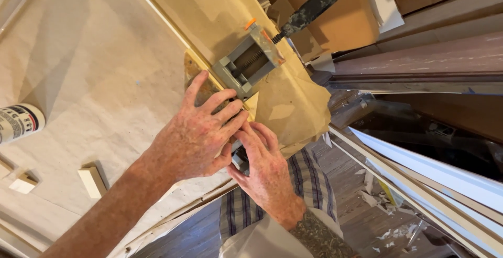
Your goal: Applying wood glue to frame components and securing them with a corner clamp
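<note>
A work table (105, 64) covered in tan kraft paper fills the left and middle of the head view, with a dark wood floor (361, 184) littered with white scraps below its edge at lower right.

The left hand (196, 135) lies palm down at the table's edge, fingers (225, 106) spread and only slightly bent, pressing flat on a thin, pale wooden strip (196, 61) and the paper beside it; it grips nothing. The right hand (264, 166) comes up from below the edge, its fingers curled around a small dark metal part (240, 159), partly tucked under the left hand's fingertips. What that part belongs to cannot be made out, as both hands cover it.

Just beyond the left fingertips sits a grey metal clamp (250, 61) with orange pads, fixed over the wooden strip at the table's edge. Its long axis runs diagonally from lower left to upper right: the jaw frame lies nearest the hands, the threaded screw passes through its middle, and the dark, paint-flecked handle (309, 7) points away toward the upper right, over folded paper and cardboard (335, 22).

Farther out, a small pale wooden block (91, 181) lies on the paper left of the left forearm, and a white cylindrical can (20, 122) with dark and red marking lies at the left border. White trim boards (435, 177) lean along the right side. Plaid cloth (309, 179) shows beneath the right wrist.
</note>
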